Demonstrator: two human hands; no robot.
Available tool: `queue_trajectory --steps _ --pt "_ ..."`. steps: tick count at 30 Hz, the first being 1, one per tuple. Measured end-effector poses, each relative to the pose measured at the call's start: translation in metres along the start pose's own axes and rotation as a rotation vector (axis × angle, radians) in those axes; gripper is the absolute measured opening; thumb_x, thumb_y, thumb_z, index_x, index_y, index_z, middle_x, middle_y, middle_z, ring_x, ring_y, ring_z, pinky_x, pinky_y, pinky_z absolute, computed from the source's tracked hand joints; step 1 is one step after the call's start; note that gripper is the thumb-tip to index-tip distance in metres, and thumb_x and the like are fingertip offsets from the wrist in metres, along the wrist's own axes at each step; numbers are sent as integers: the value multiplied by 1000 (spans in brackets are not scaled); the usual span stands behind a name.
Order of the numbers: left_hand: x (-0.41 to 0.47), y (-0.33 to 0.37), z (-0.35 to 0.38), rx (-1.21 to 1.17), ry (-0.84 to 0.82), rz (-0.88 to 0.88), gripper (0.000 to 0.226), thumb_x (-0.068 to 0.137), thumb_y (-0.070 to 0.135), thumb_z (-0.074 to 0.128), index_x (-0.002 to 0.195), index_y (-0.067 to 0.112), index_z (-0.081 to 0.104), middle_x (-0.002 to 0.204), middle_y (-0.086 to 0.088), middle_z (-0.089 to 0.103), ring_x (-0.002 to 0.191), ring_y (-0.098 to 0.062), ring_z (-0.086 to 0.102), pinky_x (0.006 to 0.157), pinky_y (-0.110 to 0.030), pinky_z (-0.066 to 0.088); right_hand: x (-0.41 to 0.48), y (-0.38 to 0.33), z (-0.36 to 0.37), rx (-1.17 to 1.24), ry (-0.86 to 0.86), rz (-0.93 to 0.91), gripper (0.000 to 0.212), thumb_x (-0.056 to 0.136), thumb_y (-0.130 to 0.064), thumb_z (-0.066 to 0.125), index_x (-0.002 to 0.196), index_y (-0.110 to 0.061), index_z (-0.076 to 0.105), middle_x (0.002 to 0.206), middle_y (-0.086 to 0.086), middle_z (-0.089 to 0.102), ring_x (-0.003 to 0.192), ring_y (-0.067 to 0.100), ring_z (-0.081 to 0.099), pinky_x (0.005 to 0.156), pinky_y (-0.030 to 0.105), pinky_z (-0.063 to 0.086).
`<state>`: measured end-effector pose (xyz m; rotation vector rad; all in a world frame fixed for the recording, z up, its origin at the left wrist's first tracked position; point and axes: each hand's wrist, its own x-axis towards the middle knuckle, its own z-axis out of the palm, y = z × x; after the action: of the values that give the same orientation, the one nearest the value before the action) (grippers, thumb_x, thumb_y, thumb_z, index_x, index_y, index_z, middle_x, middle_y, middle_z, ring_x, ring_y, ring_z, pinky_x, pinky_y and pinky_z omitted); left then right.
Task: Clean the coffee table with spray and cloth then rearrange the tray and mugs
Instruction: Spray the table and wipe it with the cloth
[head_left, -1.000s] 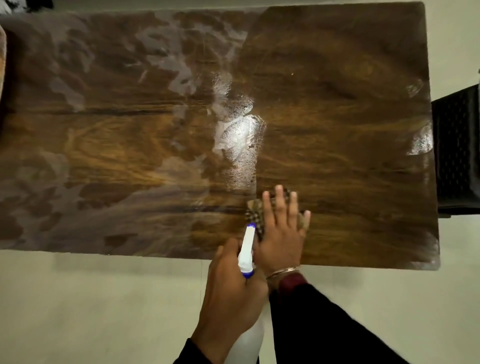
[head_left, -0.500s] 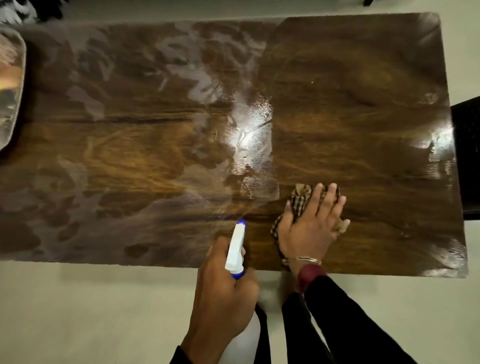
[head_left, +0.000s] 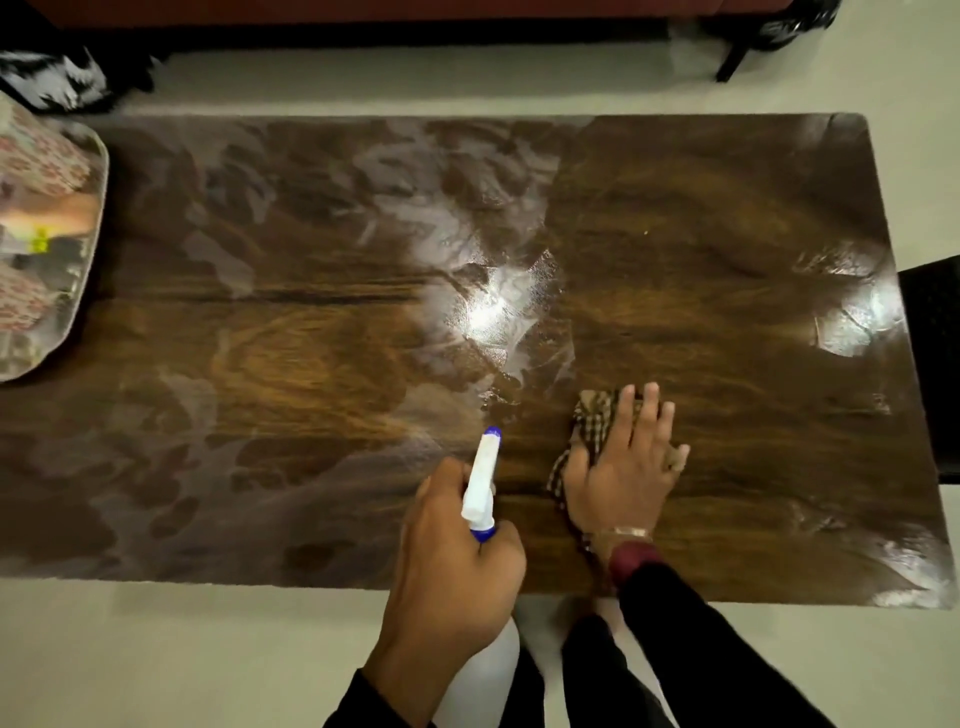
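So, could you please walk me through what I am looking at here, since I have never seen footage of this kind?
There is no machine here: a person wears a camera on the head, so this single picture looks down over their own two bare hands at a wooden coffee table.

The left hand grips a white spray bottle with a blue tip, its nozzle pointing away across the table. The right hand lies flat, pressing a checked cloth onto the wood near the front edge.

The left part of the tabletop carries pale, cloudy smears, while the right part looks darker and cleaner, with a few shiny reflections. At the far left edge sits a patterned tray, only partly in view; what it carries is too blurred to name.
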<state>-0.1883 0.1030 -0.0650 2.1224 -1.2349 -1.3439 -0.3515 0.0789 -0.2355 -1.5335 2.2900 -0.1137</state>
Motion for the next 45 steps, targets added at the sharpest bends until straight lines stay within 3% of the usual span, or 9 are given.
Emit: queue_trajectory --steps 4,11,14,20,29,32,37,42,45 --pt "11 8 -3 8 13 33 18 78 7 62 86 19 51 82 -4 55 72 -20 53 61 -26 42 32 -54 4 35 87 106 88 86 -52 35 163 -11 26 173 12 15 159 38 11 122 67 15" --pt "38 35 5 12 26 84 32 87 14 62 116 26 60 105 1 67 97 -17 65 79 -27 52 -3 -94 61 -70 -32 -446 67 103 -28 46 164 -22 20 173 3 17 157 26 26 119 55 35" --pt "53 38 3 51 2 81 17 77 6 61 84 17 51 77 -3 57 67 -18 54 58 -21 39 31 -65 20 -74 17 -333 74 89 -38 40 159 -16 39 168 10 31 154 33 31 117 66 29" --pt "81 53 1 48 -26 60 21 79 3 64 86 17 50 78 -4 50 61 -15 48 53 -18 38 126 -70 -19 13 106 148 88 87 -52 30 163 -9 22 173 14 11 159 38 8 121 69 16" --pt "132 105 2 19 70 96 23 87 18 64 84 36 50 76 11 58 71 -3 58 61 -15 42 115 -115 15 -84 -5 -401 64 95 -33 31 157 -17 39 165 7 36 151 31 37 110 61 45" --pt "148 109 -3 42 61 57 16 79 8 62 82 19 51 74 2 55 63 -10 52 55 -19 39 170 -78 -16 -70 26 -248 87 84 -48 42 163 -14 28 172 10 19 158 35 18 121 66 18" --pt "168 125 -8 48 27 67 16 77 7 60 87 17 51 80 -2 56 70 -18 54 57 -21 37 231 -106 -33 21 139 150 85 89 -51 37 162 -9 24 173 14 12 159 40 10 121 69 16" --pt "182 144 -16 -24 48 97 43 88 12 64 110 48 56 108 11 66 103 -8 63 82 -22 52 188 -176 20 -44 15 -353 64 100 -33 27 163 -22 28 173 7 17 159 33 17 122 59 30" --pt "197 147 -24 -2 46 131 42 90 16 64 126 36 55 116 12 65 107 -5 62 85 -17 52 201 -174 25 -160 -64 -622 65 101 -39 44 163 -26 30 172 0 21 159 24 20 121 56 32"
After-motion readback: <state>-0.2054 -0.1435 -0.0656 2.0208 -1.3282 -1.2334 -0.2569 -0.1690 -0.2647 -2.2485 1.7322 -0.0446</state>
